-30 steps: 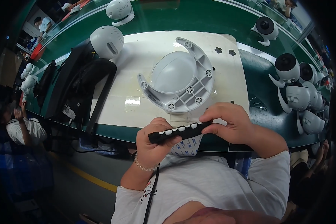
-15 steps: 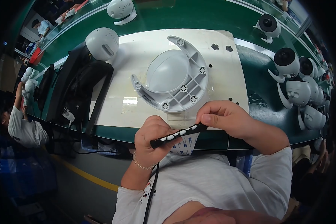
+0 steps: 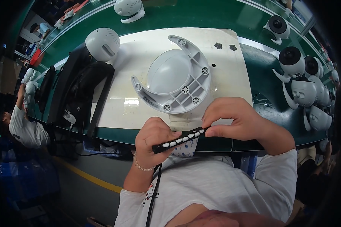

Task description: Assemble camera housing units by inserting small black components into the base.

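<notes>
A narrow black strip [image 3: 180,140] with a row of white oval pads is held low in front of me, near the table's front edge. Its left end sits in my closed left hand [image 3: 152,137]. My right hand [image 3: 235,120] pinches at the strip's right end with thumb and forefinger; whether the tips grip the strip or a pad on it is hard to make out. Under the strip hangs a white sheet with blue print [image 3: 187,149]. Just beyond my hands lies a white crescent-shaped plastic base [image 3: 196,85], its ribbed underside and round screw bosses facing up, attached to a rounded body [image 3: 169,72].
Black cases or bags [image 3: 79,81] fill the left side beside a white round-headed camera housing [image 3: 102,44]. Several white camera units with black fronts [image 3: 291,62] crowd the right. Dark flower-shaped pieces [image 3: 218,45] lie on the white board [image 3: 140,47]. Another person [image 3: 24,126] works at far left.
The strip has tilted, showing more of its padded face. My right hand has shifted slightly, its fingers more arched at the strip's end. The left hand keeps its hold.
</notes>
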### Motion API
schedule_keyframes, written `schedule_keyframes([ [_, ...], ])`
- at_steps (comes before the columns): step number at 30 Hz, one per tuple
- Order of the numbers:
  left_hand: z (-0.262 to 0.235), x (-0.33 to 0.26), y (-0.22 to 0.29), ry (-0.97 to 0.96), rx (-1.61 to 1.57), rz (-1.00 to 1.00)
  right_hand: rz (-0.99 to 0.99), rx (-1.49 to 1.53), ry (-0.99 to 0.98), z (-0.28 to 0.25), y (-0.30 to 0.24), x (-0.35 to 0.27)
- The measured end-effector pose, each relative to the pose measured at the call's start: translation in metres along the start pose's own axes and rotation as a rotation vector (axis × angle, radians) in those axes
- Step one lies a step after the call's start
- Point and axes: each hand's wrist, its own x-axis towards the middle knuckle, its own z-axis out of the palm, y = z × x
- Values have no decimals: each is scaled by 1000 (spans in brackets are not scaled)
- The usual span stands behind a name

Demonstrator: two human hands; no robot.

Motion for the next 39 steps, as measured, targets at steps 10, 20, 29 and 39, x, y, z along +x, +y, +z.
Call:
schedule_keyframes([
  [10,2,0,3,41,-2,-108,-242,-375,33,0,1,1],
  [20,2,0,5,88,-77,-183,327,607,111,-4,3,-4],
  [29,4,-5,2,117,-179,-208,225,924,165,1,16,-7],
  [39,2,-8,-1,142,-226,-233,121,-66,276,-44,42,2],
])
